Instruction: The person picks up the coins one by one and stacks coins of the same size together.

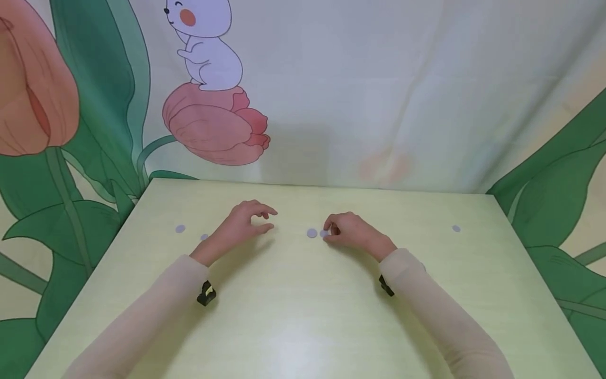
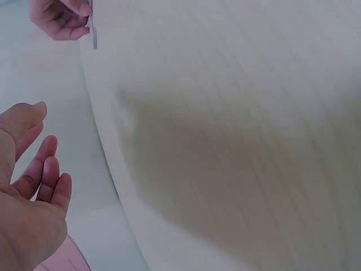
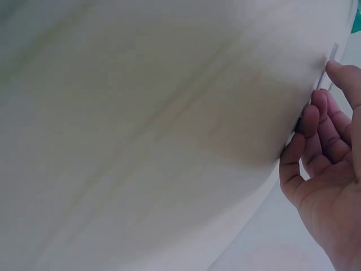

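Near the middle of the table (image 1: 293, 284), my right hand (image 1: 351, 230) pinches a small flat pale-purple disc (image 1: 324, 233) at the tabletop between thumb and fingertips. Just left of it lies a second pale-purple disc (image 1: 311, 233), close beside the first. In the right wrist view the thumb and fingers of the right hand (image 3: 333, 152) meet at the disc's thin edge. My left hand (image 1: 241, 223) hovers above the table to the left, thumb and fingers apart, holding nothing. The left wrist view shows the left hand (image 2: 31, 192) with its fingers loosely bent.
Two more pale discs lie at the left, one disc (image 1: 180, 229) near the table's left edge and another disc (image 1: 204, 237) partly behind the left forearm. A further disc (image 1: 456, 228) lies at the far right. Behind the table hangs a printed curtain (image 1: 355, 95).
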A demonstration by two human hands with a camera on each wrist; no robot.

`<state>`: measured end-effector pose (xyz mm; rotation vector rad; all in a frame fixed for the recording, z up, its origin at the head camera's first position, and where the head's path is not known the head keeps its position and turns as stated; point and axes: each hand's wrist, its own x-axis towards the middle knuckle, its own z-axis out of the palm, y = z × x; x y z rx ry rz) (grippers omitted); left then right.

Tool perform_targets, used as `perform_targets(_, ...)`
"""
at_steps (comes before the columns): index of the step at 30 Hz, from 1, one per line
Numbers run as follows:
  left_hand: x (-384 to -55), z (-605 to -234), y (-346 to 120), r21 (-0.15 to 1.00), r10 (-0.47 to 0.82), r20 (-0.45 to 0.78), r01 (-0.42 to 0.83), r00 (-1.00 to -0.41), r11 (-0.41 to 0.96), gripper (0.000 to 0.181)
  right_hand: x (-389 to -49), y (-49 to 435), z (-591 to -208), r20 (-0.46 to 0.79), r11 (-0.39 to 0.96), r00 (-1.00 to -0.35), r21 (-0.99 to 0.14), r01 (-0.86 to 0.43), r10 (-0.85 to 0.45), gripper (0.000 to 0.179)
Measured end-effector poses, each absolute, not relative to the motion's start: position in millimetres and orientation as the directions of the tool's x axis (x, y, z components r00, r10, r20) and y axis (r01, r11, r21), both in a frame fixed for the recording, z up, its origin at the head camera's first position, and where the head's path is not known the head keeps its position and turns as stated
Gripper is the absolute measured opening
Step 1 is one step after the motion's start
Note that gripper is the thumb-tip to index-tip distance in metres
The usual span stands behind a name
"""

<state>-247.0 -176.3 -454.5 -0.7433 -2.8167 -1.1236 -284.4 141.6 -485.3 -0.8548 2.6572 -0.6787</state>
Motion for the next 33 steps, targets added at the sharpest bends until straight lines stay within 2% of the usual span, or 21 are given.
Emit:
perform_targets(9, -232.9, -451.0, -208.1, 0.630, 0.349, 0.180, 0.380, -0.920, 0.677, 0.031, -283.5, 141.8, -484.9, -0.078, 0.723, -0.817, -0.519, -0.455, -0.571, 0.020)
perform_targets(26, -226.3, -440.2, -290.3, 0.574, 0.214, 0.156, 0.265, -0.964, 0.775, 0.032, -283.8, 136.7, -483.7, -0.101, 0.722, -0.812, -0.530, -0.444, -0.574, 0.020)
perform_targets(33, -221.1, -429.9, -325.0, 0.528, 0.171, 0.230, 0.271, -0.958, 0.805, 0.029, -285.7, 136.6, -484.9, -0.111, 0.727, -0.812, -0.526, -0.441, -0.572, 0.021)
